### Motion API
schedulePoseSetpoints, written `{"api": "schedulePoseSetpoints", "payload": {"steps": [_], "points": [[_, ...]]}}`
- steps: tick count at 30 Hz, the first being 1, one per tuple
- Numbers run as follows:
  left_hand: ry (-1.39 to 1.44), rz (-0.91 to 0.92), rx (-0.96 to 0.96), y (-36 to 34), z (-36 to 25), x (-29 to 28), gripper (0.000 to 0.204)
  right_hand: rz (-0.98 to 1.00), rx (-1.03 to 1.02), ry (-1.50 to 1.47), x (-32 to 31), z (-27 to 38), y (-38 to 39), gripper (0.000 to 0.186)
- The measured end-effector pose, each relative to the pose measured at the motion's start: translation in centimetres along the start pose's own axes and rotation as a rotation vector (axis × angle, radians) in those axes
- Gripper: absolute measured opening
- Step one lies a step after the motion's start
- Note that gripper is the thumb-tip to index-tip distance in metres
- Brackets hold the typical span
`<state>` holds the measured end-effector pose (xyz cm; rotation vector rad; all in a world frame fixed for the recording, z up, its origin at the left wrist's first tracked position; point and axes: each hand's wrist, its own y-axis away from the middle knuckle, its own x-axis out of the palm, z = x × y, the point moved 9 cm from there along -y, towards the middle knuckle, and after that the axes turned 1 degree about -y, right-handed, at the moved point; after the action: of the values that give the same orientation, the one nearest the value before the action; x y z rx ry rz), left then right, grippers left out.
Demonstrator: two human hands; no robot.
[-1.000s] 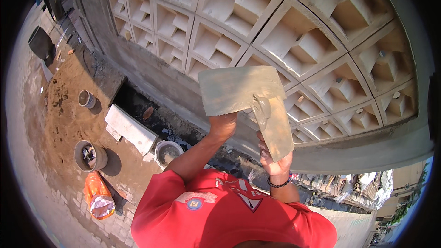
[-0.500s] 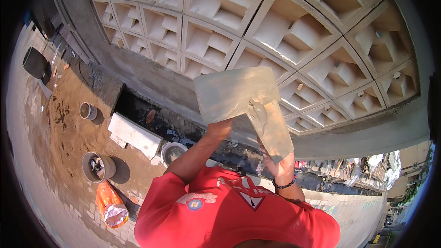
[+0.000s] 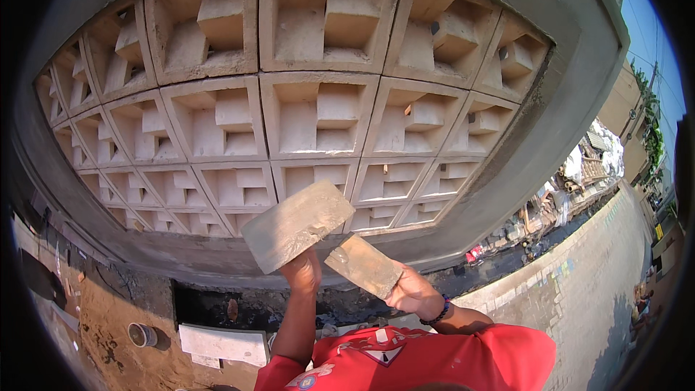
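Note:
In my left hand, raised in front of the wall, is a flat, mortar-smeared rectangular plastering board. The fingers are closed beneath it and partly hidden by it. My right hand, with a dark beaded bracelet at its wrist, grips the end of a narrower plastering float. Greyish mortar residue marks its face. A small gap separates the two tools. Behind them rises a wall of pale openwork ventilation blocks, set in a grey plastered frame.
A dark drainage channel runs along the wall's foot. Beside it lie a white slab and a bucket on sandy ground. Rubble and white sacks are heaped at the right, beyond the paved walkway.
The view has turned toward the right. The board and float, overlapping before, are now apart. The wet mortar lump seen on them earlier no longer shows.

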<state>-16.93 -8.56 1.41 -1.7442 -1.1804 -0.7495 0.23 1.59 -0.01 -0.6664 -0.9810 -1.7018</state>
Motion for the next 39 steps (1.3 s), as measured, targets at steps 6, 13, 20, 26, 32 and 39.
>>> {"api": "schedulePoseSetpoints", "payload": {"steps": [6, 13, 20, 26, 32, 39], "points": [[-0.001, 0.025, -0.015, -1.4, -0.7, 0.0, 0.055, 0.241, -0.124, -0.229, -2.3, 3.9, 1.4, 0.033], [-0.033, 0.002, -0.083, -1.4, -1.1, 0.8, 0.055, 0.406, -0.742, -0.222, -2.2, 18.5, 5.8, 0.034], [-0.111, 0.084, -0.068, -1.1, -1.3, 2.3, 0.056, 0.121, -1.539, 0.209, 2.5, 39.9, 15.7, 0.039], [-0.136, 0.092, -0.051, -0.5, -0.3, 3.3, 0.055, -0.059, -1.791, 0.421, 5.3, 53.7, 20.1, 0.047], [-0.165, 0.074, -0.028, -0.2, 0.2, 3.4, 0.052, -0.200, -1.908, 0.484, 7.9, 58.2, 19.5, 0.044], [-0.167, 0.043, -0.023, 0.0, 0.9, 4.1, 0.051, -0.378, -2.026, 0.593, 9.4, 59.0, 18.0, 0.045]]}}
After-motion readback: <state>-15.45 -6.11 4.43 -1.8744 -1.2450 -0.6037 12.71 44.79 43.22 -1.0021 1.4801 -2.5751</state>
